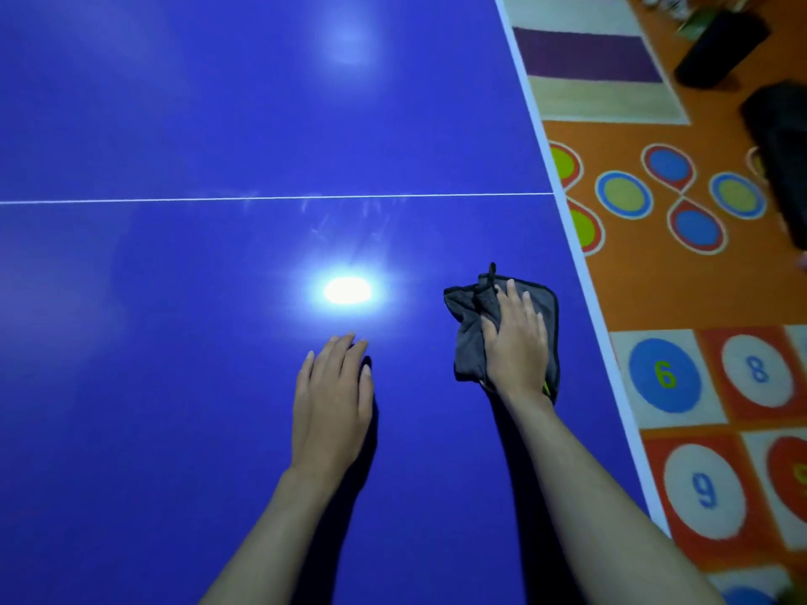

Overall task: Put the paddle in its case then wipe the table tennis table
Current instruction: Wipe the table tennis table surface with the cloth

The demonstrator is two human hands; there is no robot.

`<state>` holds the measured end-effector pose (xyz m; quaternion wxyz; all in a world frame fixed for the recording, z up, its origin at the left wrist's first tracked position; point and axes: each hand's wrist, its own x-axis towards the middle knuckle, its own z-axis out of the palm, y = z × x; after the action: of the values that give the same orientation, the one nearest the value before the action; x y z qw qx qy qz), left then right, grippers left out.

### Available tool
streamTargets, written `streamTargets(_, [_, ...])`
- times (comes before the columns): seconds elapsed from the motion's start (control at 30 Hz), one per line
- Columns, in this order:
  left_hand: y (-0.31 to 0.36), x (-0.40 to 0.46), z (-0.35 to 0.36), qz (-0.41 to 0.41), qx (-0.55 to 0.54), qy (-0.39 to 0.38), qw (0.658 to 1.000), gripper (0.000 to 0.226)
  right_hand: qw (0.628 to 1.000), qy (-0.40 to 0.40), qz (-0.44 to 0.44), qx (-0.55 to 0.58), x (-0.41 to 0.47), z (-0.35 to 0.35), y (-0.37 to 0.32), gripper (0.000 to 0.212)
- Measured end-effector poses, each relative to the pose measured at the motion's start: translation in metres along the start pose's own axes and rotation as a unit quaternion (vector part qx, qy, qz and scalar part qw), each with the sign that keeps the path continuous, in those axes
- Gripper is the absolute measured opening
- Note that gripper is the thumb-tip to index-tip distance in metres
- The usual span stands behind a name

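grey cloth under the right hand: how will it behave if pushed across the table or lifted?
Likely floppy: the grey cloth lies crumpled, folds bunched beside the right hand. Probably slides easily on the glossy table under a flat palm. Lifted, it would probably drape; its loop might dangle.

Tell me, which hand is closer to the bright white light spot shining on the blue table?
Left. The left hand lies flat just below the bright white light spot, fingertips almost reaching it. The right hand presses the dark grey cloth farther off, toward the table's right edge.
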<state>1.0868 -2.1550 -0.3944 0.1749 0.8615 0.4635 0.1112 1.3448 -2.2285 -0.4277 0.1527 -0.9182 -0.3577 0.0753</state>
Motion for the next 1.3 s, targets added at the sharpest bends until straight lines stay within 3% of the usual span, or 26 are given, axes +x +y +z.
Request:
streamTargets(0.23, [0.071, 0.027, 0.030, 0.009, 0.001, -0.013, 1.000, 0.040, 1.000, -0.006, 0.008, 0.000, 0.013, -0.036, 0.096, 0.056])
streamTargets(0.53, [0.086, 0.074, 0.041, -0.013, -0.027, -0.003, 1.000, 0.044, 1.000, 0.000, -0.022, -0.004, 0.117, -0.035, 0.090, 0.056])
streamTargets(0.77, [0.050, 0.103, 0.040, -0.012, -0.023, 0.019, 0.999, 0.043, 0.999, 0.013, -0.015, -0.030, 0.190, -0.018, 0.039, 0.056])
streamTargets(1.0, [-0.003, 0.114, 0.010, -0.029, -0.055, 0.046, 0.997, 0.043, 0.998, 0.016, -0.052, -0.029, 0.157, 0.018, -0.055, 0.058])
streamTargets(1.3, [-0.142, 0.089, -0.052, -0.003, 0.024, 0.046, 0.999, 0.040, 0.995, 0.007, -0.096, -0.005, 0.101, 0.078, -0.206, 0.059])
